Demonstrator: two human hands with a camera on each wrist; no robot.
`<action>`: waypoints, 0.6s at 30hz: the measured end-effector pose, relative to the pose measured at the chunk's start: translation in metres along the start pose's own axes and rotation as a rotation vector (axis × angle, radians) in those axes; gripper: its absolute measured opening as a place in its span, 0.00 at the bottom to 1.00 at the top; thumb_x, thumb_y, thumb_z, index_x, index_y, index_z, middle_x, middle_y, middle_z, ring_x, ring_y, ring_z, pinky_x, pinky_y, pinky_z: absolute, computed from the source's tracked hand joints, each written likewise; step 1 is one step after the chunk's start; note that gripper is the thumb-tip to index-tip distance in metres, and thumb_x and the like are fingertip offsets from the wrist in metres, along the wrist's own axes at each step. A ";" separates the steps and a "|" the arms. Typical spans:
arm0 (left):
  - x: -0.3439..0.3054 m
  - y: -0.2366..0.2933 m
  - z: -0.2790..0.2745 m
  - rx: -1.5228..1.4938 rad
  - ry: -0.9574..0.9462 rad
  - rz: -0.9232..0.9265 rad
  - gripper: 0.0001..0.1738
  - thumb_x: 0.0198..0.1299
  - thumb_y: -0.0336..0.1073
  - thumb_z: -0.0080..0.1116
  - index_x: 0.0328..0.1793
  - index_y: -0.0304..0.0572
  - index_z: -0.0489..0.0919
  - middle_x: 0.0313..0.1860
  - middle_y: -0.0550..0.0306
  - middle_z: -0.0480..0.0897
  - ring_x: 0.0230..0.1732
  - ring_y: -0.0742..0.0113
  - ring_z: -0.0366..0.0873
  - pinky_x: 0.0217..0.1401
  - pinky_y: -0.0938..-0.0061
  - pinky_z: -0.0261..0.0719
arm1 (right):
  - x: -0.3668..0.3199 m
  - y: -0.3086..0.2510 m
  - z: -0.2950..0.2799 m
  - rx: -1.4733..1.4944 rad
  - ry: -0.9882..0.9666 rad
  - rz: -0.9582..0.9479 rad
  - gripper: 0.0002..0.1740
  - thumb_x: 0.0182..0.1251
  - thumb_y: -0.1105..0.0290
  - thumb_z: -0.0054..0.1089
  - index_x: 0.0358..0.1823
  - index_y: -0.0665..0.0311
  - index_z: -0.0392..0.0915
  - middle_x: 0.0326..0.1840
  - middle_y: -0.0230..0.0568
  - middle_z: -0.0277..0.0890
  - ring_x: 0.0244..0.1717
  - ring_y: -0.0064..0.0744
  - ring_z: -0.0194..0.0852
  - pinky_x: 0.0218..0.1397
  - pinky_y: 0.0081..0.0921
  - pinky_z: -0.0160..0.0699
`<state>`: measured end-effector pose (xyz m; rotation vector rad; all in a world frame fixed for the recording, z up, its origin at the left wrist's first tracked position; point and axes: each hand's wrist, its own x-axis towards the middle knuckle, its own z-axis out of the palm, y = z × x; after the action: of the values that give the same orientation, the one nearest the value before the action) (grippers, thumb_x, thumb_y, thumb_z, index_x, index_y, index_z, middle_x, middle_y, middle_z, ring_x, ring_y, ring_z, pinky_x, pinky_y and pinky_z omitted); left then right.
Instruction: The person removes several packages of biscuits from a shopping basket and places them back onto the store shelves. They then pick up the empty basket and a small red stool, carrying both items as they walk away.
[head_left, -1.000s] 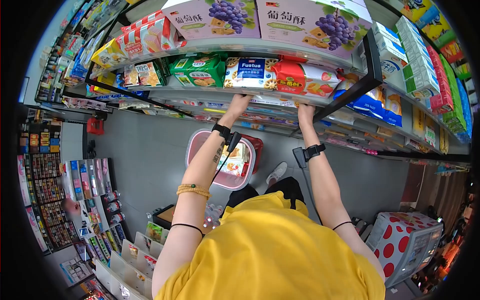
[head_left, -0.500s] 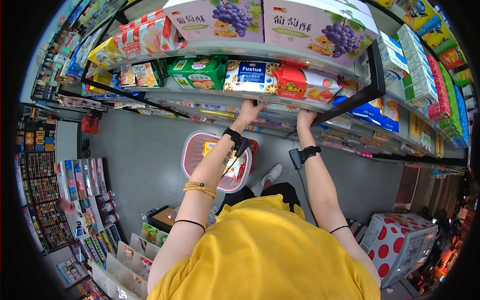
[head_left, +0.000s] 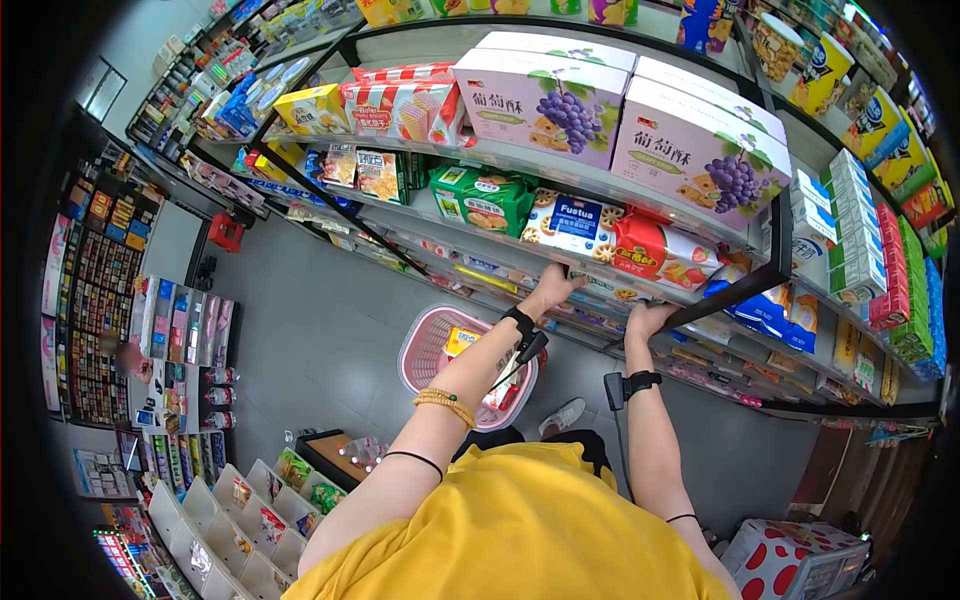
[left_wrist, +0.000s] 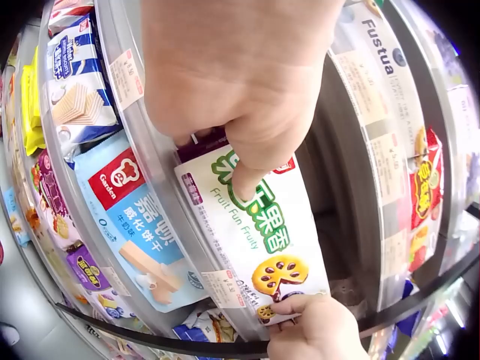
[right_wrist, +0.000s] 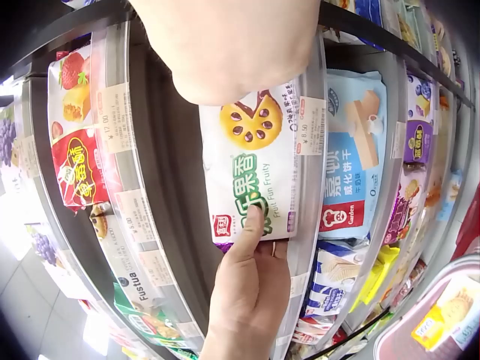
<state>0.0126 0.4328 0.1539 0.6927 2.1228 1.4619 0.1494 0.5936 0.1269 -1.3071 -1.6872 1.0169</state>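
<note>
A white biscuit pack with green lettering and a round cookie picture (left_wrist: 244,217) lies on a shelf behind its clear edge strip. At one end my left hand (left_wrist: 240,97) grips it, thumb on the printed face and fingers round the purple end. My right hand (left_wrist: 315,330) holds the other end, its fingertips at the cookie picture. In the right wrist view the same pack (right_wrist: 251,169) lies between my left hand (right_wrist: 251,292) and my right hand (right_wrist: 232,45), whose fingers are hidden there. The head view shows both hands below the Fustua pack (head_left: 572,224).
A pink basket (head_left: 408,362) with several packs stands on the floor beside my left forearm. Grape-printed boxes (head_left: 545,105) fill the shelf above. A black shelf post (head_left: 735,292) runs close to my right hand. Blue wafer packs (left_wrist: 135,225) lie on the neighbouring shelf.
The head view has shifted, so the shelves and basket sit lower and further right. My left hand has come out from beneath the shelf edge, its thumb now visible. The right hand remains at the shelf.
</note>
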 end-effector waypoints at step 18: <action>-0.005 -0.002 -0.002 0.098 -0.001 -0.021 0.30 0.50 0.37 0.70 0.56 0.26 0.74 0.51 0.34 0.81 0.54 0.42 0.79 0.56 0.62 0.75 | -0.052 -0.011 -0.063 -0.083 -0.305 -0.226 0.50 0.51 0.76 0.65 0.74 0.76 0.44 0.74 0.68 0.47 0.76 0.56 0.46 0.76 0.39 0.46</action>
<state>0.0150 0.4280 0.1530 0.7043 2.2068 1.3538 0.2121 0.5501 0.1570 -1.0190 -2.0729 1.0597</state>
